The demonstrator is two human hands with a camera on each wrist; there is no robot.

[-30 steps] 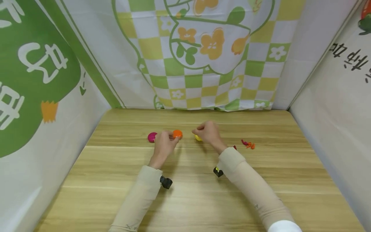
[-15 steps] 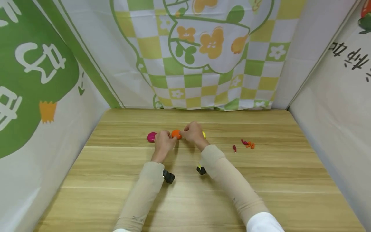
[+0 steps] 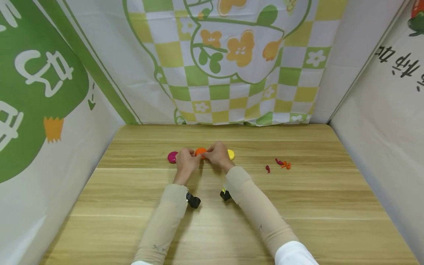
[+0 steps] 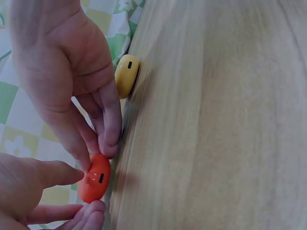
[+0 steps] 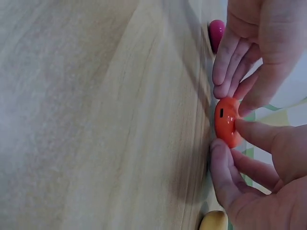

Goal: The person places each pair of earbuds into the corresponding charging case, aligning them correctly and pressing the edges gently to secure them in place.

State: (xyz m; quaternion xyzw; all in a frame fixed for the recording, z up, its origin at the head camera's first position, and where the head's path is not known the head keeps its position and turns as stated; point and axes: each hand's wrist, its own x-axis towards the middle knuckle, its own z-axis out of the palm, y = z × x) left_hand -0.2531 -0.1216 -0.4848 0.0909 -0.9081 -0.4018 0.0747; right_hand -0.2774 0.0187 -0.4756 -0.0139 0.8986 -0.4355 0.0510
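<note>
Both the left hand (image 3: pixel 186 162) and right hand (image 3: pixel 216 155) pinch a small, glossy orange plastic disc (image 3: pixel 200 151) at mid-table, far side. It looks light, stiff and slippery; its rounded edges suit gripping best.

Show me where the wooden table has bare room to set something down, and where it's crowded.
Bare patches on the wooden table: the near strip beside both sleeves, the far band along the checked cloth backdrop, and the left edge. Crowded: the middle row, where both hands pinch the orange disc between the magenta disc and yellow disc; small red and orange scraps lie to the right.
</note>
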